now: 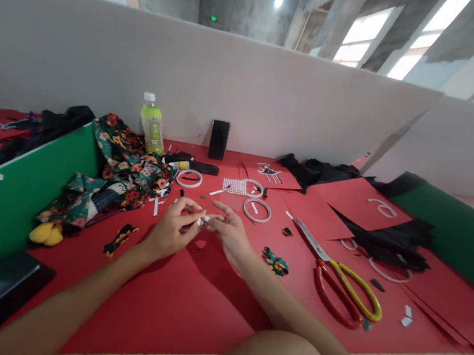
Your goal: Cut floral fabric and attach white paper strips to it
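Observation:
Over the red tabletop (149, 311), my left hand (173, 227) and my right hand (232, 232) meet at the fingertips. Both pinch a small whitish piece (200, 222), mostly covered by the fingers; its kind cannot be made out. A small red scrap (199, 245) lies just below the hands. Floral fabric scraps rest on either side, one dark with yellow (119, 239) left of my left forearm and one green (275, 262) beside my right forearm. Beyond the hands are rolls of white tape (258, 210) and a checked paper piece (234, 186).
Large scissors (333, 272) with red and yellow handles lie open at right. Red paper sheets (354, 201) and black fabric (390, 238) sit farther right. A bottle (152, 122), phone (219, 139) and floral cloth (118, 150) stand toward the back. Green panels (2, 199) flank the table.

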`<state>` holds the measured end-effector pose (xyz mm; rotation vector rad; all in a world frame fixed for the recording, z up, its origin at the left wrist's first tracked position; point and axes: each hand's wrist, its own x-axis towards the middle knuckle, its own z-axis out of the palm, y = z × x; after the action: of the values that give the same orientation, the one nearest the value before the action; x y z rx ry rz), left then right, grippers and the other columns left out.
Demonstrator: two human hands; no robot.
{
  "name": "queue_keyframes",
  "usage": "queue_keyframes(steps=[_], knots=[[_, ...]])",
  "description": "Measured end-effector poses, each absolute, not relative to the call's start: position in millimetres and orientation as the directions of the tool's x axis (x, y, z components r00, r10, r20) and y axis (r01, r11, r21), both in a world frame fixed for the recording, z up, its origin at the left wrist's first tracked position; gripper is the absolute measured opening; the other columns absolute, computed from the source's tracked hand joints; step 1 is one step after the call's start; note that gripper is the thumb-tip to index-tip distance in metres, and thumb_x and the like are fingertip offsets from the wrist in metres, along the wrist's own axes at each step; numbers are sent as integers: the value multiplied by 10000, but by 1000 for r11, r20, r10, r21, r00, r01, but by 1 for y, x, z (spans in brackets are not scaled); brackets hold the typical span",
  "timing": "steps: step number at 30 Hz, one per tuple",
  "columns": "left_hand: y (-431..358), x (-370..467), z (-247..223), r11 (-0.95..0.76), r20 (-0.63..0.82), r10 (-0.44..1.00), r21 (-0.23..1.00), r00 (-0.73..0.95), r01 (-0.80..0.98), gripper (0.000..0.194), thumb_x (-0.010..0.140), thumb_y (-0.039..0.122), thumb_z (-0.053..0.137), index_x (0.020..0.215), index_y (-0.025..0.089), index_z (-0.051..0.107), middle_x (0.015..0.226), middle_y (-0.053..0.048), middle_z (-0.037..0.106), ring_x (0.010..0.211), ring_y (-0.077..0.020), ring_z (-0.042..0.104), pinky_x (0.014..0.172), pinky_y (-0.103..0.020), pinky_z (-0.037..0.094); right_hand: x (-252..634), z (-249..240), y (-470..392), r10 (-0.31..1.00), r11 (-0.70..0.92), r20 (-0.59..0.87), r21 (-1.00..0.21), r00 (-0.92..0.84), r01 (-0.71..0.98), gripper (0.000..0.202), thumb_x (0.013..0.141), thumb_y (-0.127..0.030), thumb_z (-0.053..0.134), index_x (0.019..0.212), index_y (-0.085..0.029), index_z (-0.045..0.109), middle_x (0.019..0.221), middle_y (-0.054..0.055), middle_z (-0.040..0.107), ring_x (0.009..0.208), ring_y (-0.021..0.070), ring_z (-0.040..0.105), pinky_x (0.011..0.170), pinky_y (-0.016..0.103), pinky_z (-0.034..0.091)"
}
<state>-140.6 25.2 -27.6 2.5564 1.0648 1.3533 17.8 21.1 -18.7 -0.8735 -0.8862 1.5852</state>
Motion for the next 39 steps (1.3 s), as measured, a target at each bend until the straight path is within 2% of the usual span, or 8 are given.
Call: queue_keyframes(steps=[7, 11, 16, 22, 28, 33, 36, 39], knots=[[26, -140, -32, -794, 721, 555, 309, 416, 523, 312, 815, 111, 489, 1090, 180, 621, 997, -80, 532, 929, -179, 552, 799, -352, 522, 18, -25, 26, 983, -146, -73, -863, -168, -483, 518, 551, -164, 718, 1041, -188, 551, 612, -57, 631, 577, 107, 567, 617, 242, 412], [26, -139, -31, -804, 731, 540, 303, 416, 511, 322, 818, 102, 483, 1099, 179, 619, 997, -77, 520, 930, -171, 549, 802, -344, 522, 20, -20, 23, 985, -121, -48, -883, -169, -454, 501, 566, -157, 696, 1047, -193, 561, 589, -72, 603, 547, 94, 521, 608, 237, 394], [25, -139, -29, -765, 689, 619, 421, 376, 488, 283, 840, 135, 483, 1062, 201, 645, 988, -57, 508, 939, -161, 552, 821, -337, 522, 20, -16, 21, 985, -107, -40, -903, -166, -416, 493, 584, -167, 686, 1059, -198, 557, 586, -82, 571, 561, 96, 511, 616, 240, 385], [27, -140, -33, -693, 631, 714, 575, 304, 434, 250, 869, 199, 478, 1041, 198, 660, 998, -52, 508, 918, -140, 563, 794, -307, 535, 22, -16, 21, 980, -128, -50, -897, -191, -423, 546, 598, -179, 715, 1109, -202, 526, 656, -62, 629, 597, 100, 545, 653, 249, 407], [30, -143, -34, -652, 610, 746, 583, 269, 485, 218, 867, 264, 506, 961, 215, 697, 986, -45, 515, 951, -152, 547, 850, -330, 512, 20, -21, 21, 979, -14, 67, -921, -193, -390, 535, 643, -188, 720, 1124, -233, 489, 684, -64, 634, 689, 125, 610, 769, 298, 450], [32, -145, -29, -661, 612, 737, 559, 289, 501, 193, 843, 267, 547, 787, 196, 717, 965, -45, 513, 924, -155, 546, 831, -326, 507, 18, -28, 23, 956, 143, 207, -947, -208, -287, 559, 684, -193, 690, 1183, -260, 448, 663, -74, 600, 657, 129, 602, 710, 300, 462], [31, -147, -25, -648, 583, 753, 575, 306, 500, 201, 835, 252, 545, 738, 198, 713, 975, -44, 517, 920, -156, 544, 833, -329, 504, 18, -29, 22, 950, 164, 221, -954, -220, -251, 548, 700, -193, 675, 1192, -253, 442, 666, -71, 594, 651, 126, 597, 698, 297, 460], [32, -147, -23, -593, 532, 801, 648, 274, 477, 221, 825, 272, 542, 700, 190, 705, 975, -47, 532, 924, -165, 551, 856, -349, 501, 18, -26, 20, 951, 158, 212, -958, -223, -238, 535, 707, -194, 671, 1188, -249, 443, 669, -71, 590, 656, 121, 593, 704, 294, 457]])
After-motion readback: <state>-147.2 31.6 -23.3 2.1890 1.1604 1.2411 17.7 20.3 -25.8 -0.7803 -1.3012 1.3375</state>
